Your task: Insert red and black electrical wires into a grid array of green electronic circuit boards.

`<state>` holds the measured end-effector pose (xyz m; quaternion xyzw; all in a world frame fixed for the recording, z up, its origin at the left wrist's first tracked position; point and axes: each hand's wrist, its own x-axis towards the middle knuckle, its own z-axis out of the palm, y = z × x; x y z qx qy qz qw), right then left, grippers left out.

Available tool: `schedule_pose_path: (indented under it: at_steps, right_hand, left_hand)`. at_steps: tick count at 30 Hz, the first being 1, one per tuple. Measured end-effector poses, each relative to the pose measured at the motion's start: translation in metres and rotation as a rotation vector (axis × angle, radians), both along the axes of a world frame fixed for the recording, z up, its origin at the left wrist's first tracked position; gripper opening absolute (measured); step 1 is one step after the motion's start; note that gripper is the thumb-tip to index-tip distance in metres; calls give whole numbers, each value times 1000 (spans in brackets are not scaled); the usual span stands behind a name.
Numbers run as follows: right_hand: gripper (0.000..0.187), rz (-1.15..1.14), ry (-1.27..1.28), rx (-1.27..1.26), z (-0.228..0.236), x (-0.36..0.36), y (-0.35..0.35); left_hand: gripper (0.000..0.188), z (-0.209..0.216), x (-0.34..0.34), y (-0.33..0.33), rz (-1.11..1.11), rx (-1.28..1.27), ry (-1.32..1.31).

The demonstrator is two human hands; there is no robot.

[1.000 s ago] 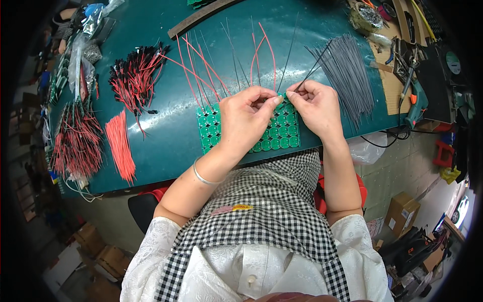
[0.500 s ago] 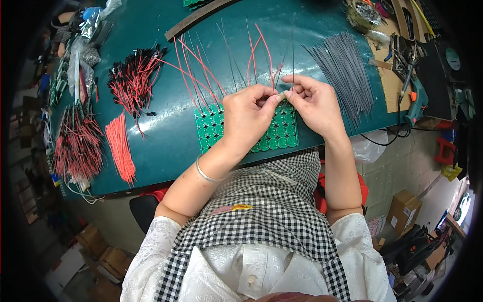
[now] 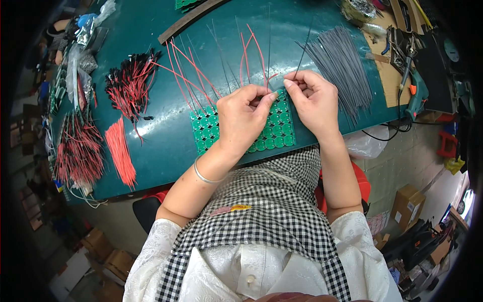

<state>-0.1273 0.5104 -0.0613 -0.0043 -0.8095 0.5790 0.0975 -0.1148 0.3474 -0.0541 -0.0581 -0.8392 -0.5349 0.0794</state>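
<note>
Right grip (image 3: 319, 103) pinched black wire (image 3: 303, 50) | left grip (image 3: 241, 114): hold unclear, green board (image 3: 279, 129) beneath | wire-fitting seemed underway, tip alignment needed next

The single view comes from the head, through the left of two side-by-side fisheye lenses, looking steeply down and forward, upright and unmirrored. Nearest is the wearer's own white shirt (image 3: 216, 269), then the checked apron (image 3: 282, 221); the fingers (image 3: 312, 78) lie farther off, beyond the tabletop's (image 3: 166, 146) near edge. That edge slants across the middle (bowed, as wide lenses do), and the tabletop runs away up to the picture's top. Darkness rounds off the corners.
</note>
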Motion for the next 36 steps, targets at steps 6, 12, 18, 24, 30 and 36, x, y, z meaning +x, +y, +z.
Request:
schedule_pose_path:
  at_steps: [6, 12, 18, 24, 30, 36]
  right_hand:
    - [8, -7, 113, 160, 0, 0, -5]
    - [8, -6, 188, 250, 2, 0, -7]
    - [11, 79, 94, 203, 5, 0, -6]
    - [18, 170, 29, 87, 0, -7, -1]
    - [17, 186, -46, 254, 5, -14, 3]
    - [17, 227, -190, 424, 19, -25, -11]
  left_hand:
    - [9, -3, 0, 0, 1, 47, -30]
    - [9, -1, 0, 0, 4, 13, 14]
    - [9, -1, 1, 1, 10, -1, 10]
    - [19, -10, 0, 4, 13, 75, 27]
    - [33, -7, 0, 5, -24, 51, -6]
    - [35, -6, 6, -11, -10, -47, 191]
